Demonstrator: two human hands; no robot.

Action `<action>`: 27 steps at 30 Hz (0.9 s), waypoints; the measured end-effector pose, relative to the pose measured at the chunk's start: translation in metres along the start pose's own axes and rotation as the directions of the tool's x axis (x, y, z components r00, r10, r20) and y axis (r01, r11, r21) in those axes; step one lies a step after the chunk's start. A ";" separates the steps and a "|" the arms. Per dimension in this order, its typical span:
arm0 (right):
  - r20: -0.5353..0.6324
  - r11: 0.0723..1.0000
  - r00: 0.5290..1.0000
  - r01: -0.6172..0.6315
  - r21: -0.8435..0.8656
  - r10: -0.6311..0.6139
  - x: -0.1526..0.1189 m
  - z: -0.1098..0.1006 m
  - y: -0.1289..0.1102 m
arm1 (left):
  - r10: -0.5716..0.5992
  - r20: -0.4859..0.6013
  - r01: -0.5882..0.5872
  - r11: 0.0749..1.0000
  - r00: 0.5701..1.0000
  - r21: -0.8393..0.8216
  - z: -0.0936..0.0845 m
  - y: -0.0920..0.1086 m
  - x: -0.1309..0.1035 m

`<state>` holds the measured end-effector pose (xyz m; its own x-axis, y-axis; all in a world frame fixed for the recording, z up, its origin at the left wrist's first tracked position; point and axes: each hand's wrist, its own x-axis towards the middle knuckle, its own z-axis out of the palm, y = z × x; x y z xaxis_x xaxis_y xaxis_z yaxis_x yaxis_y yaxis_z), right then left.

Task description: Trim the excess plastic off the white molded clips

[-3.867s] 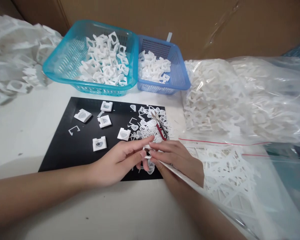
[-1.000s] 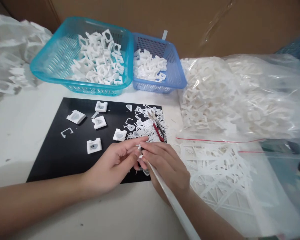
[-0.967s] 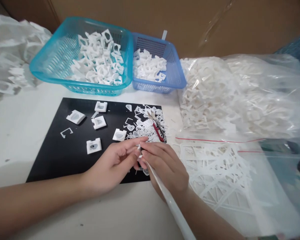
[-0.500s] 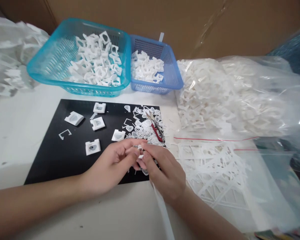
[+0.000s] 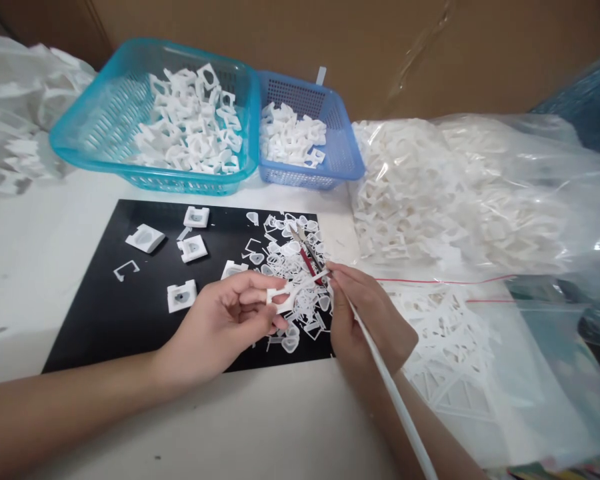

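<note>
So the left hand (image 5: 220, 320) is pinching a small white frame (image 5: 281, 301) between thumb and fingers, with the frame's open middle showing. The frame is sitting up over the black mat (image 5: 105, 320), right at the left fingertips, so that hand is clearly the nearer one. Its long side looks to be running roughly sideways, with the free end pointing towards the right hand (image 5: 373, 317).

The right fingers are closing on a thin white sliver (image 5: 319, 275), which is slanting down from them towards the frame. The right fingertips themselves are staying apart from the frame, off to its right and slightly farther from the body. Can't tell whether the sliver is touching the frame or joining onto it; too much white clutter behind.

There's also a long white strip (image 5: 396, 395) running from the right hand down across the forearm. Can't make out whether it's the same piece as the sliver.

Red-handled snips (image 5: 307, 262) are lying on the scraps (image 5: 290, 339) just beyond the frame, no fingers gripping them. A few white blocks (image 5: 181, 297) are resting on the mat to the left, and the teal basket (image 5: 180, 177) is standing behind it.
</note>
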<state>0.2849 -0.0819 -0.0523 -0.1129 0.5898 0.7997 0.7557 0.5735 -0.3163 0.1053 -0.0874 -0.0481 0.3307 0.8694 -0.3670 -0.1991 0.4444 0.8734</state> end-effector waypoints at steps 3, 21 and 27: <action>0.058 1.000 0.998 -0.016 -0.024 0.017 0.003 -0.006 -0.001 | 0.015 -0.009 -0.015 0.999 1.000 0.031 0.000 0.000 -0.001; 0.646 0.224 0.555 -0.822 0.523 0.524 0.007 -0.013 -0.016 | 0.175 0.103 -0.181 0.983 0.979 0.045 -0.002 -0.005 0.004; 0.664 0.350 0.555 -0.832 0.432 0.501 0.009 -0.014 -0.016 | 0.202 0.128 -0.214 0.973 0.971 0.084 -0.005 -0.004 0.002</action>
<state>0.2806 -0.0936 -0.0325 -0.1126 0.9922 -0.0533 0.0796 -0.0444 -0.9958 0.1017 -0.0868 -0.0541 0.3987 0.9065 -0.1388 -0.1867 0.2284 0.9555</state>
